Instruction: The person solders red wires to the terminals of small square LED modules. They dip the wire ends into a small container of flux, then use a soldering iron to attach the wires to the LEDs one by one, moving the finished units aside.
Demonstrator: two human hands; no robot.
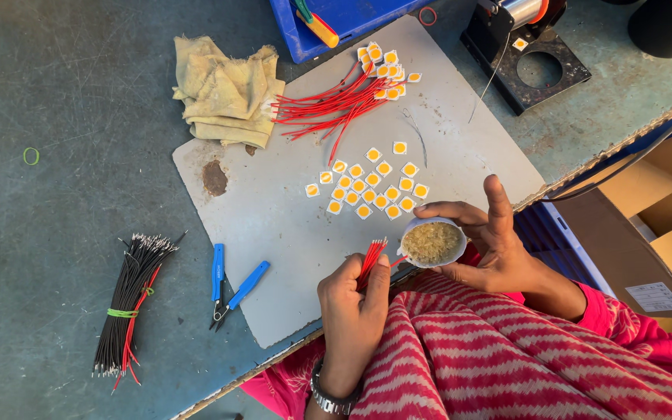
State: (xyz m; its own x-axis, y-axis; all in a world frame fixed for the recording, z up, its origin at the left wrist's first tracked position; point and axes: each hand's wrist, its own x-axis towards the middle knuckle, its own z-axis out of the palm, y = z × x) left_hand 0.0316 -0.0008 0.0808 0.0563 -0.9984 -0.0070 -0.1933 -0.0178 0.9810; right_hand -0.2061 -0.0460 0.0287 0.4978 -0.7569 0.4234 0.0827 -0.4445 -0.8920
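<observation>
My left hand [351, 307] grips a small bunch of red wires [372, 258], their tips pointing up and right toward a small white cup [432, 242] of yellowish granular stuff. My right hand [491, 241] holds that cup at the near edge of a grey mat [274, 225]. Several small white squares with yellow centres [371, 187] lie loose on the mat just beyond the cup. At the mat's far end lie more red wires [328, 105] with the same squares fixed to their ends [386, 70].
A bundle of black wires [127, 307] tied with a green band lies at the left. Blue-handled cutters [231, 288] rest on the mat's near left. A yellow rag [227, 89], a blue bin [336, 19], a black stand [526, 54] and cardboard boxes [655, 210] surround the bench.
</observation>
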